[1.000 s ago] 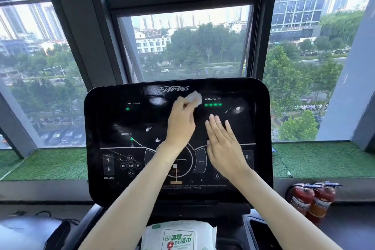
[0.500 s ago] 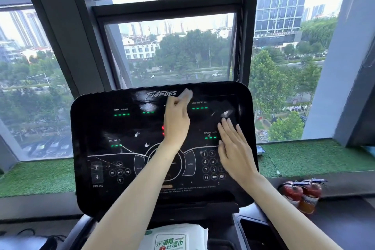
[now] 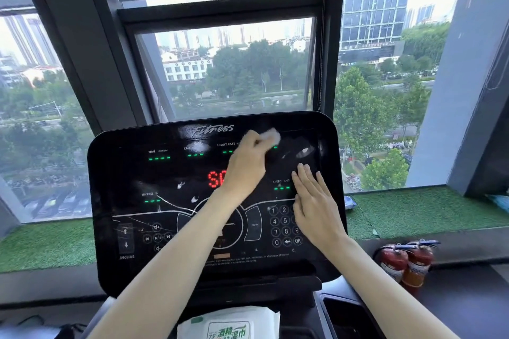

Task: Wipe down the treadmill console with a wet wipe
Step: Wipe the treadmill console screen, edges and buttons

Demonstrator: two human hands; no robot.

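The black treadmill console (image 3: 132,179) fills the middle of the head view, its green and red readouts lit. My left hand (image 3: 246,165) presses a crumpled white wet wipe (image 3: 271,135) against the console's upper right area, just under the "Fitness" logo. My right hand (image 3: 314,201) lies flat with fingers spread on the console's right side, over the number keypad and beside the SPEED readout. It holds nothing. My left forearm hides the round centre dial.
A white pack of wet wipes (image 3: 228,323) with a green label sits on the tray below the console. Two red fire extinguishers (image 3: 405,264) stand at the lower right. Green artificial turf (image 3: 429,209) lines the window ledge behind, and a cup holder (image 3: 347,316) opens at the right.
My left hand has carried the wipe rightward along the top of the console. My right hand has slid right onto the keypad. More readouts have lit, including red letters in the centre.
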